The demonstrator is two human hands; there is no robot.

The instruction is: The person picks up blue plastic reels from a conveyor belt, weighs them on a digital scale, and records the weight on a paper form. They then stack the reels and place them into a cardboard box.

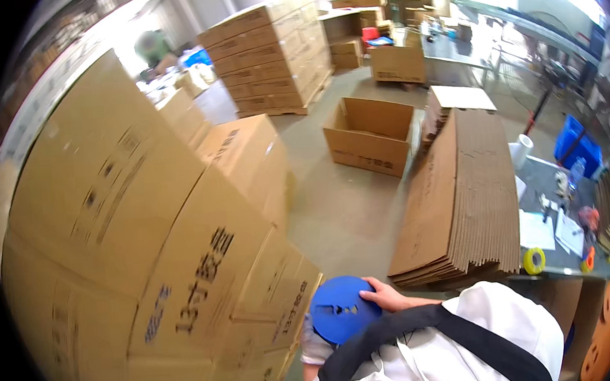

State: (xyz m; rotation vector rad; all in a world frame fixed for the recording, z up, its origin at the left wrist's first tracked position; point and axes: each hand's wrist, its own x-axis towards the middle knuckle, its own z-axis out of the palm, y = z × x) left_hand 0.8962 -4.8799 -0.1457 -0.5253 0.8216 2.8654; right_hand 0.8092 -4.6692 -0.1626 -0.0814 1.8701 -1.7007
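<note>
A round blue plastic disc (339,308) with small cut-outs is held low in the picture, just above my white top and its dark straps. My right hand (385,295) grips the disc's right rim, thumb on its face. My left hand (315,347) is under the disc's lower left edge, mostly hidden by it; only a grey cuff and a bit of forearm show. The disc hangs beside the corner of a tall stack of brown cartons (182,272).
Stacked cartons fill the left. A pile of flattened cardboard (463,199) lies right of me. An open carton (372,135) stands on the floor ahead. A worktable (560,242) at right holds tape rolls and papers. Orange discs (606,331) sit bottom right. A person works at back left.
</note>
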